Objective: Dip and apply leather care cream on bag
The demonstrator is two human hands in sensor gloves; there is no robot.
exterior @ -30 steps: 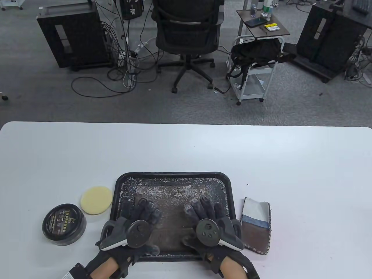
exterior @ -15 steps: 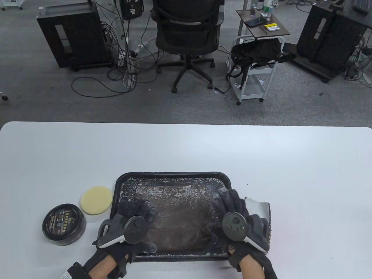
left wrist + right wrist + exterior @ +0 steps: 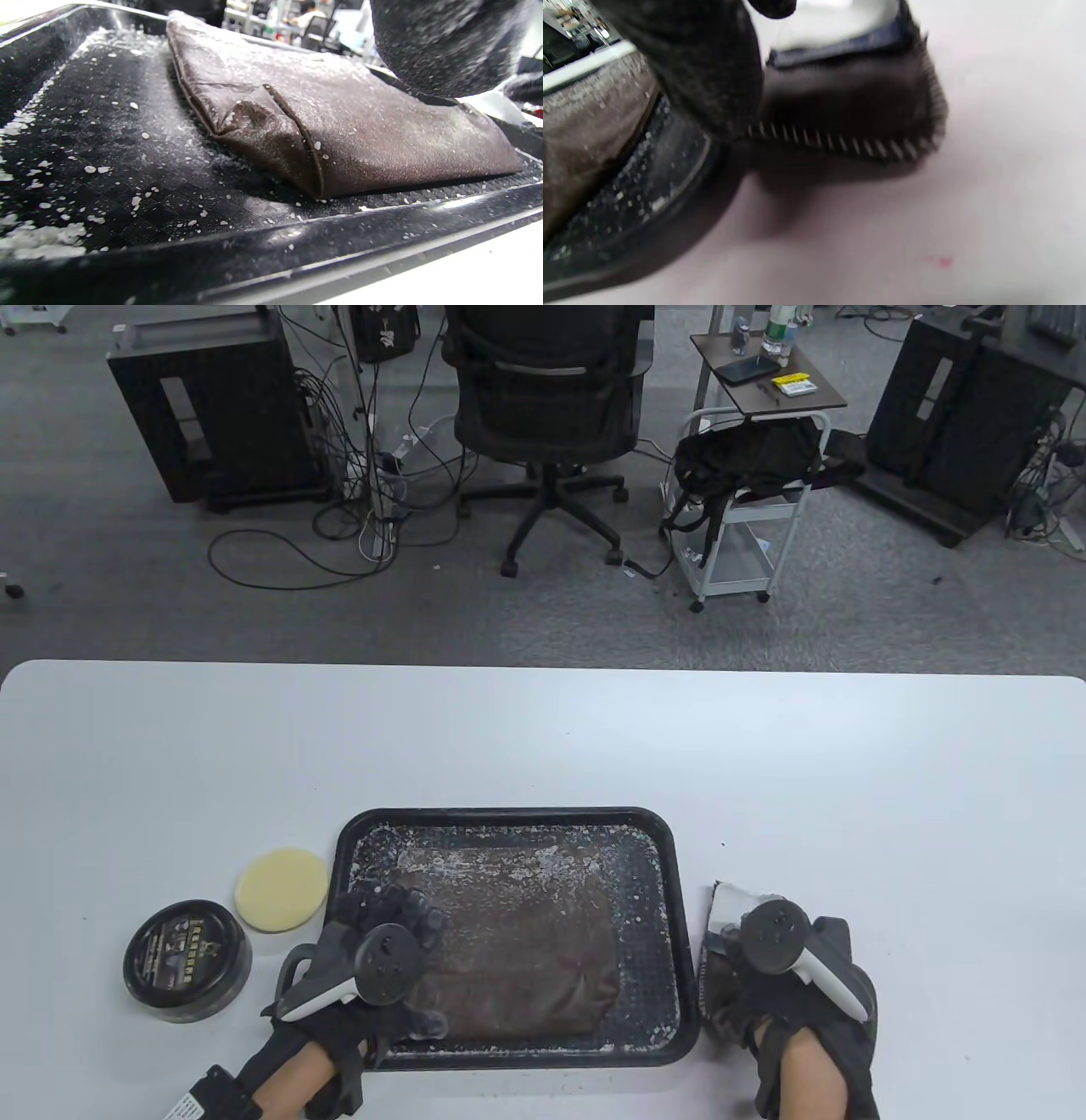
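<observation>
A brown leather bag [image 3: 526, 942] dusted with white flecks lies flat in a black tray [image 3: 509, 814]. My left hand [image 3: 386, 933] rests on the bag's left part, and one finger [image 3: 441, 46] presses on the bag [image 3: 360, 127]. My right hand [image 3: 764, 976] lies over a folded white, blue and brown cloth [image 3: 731, 903] to the right of the tray. A finger [image 3: 704, 72] touches the left edge of the cloth [image 3: 848, 97]; the other fingers are hidden. A closed black cream tin [image 3: 187, 959] and a round yellow sponge [image 3: 282, 889] sit left of the tray.
White crumbs cover the tray floor [image 3: 106, 169]. The tray's right rim [image 3: 649, 182] lies close beside the cloth. Beyond the white table [image 3: 543, 729] stand an office chair [image 3: 543, 415] and a small cart [image 3: 747, 517].
My right hand has left the bag, crossed the tray's right rim and come down on the cloth. My left hand has stayed on the bag, shifting slightly left.
</observation>
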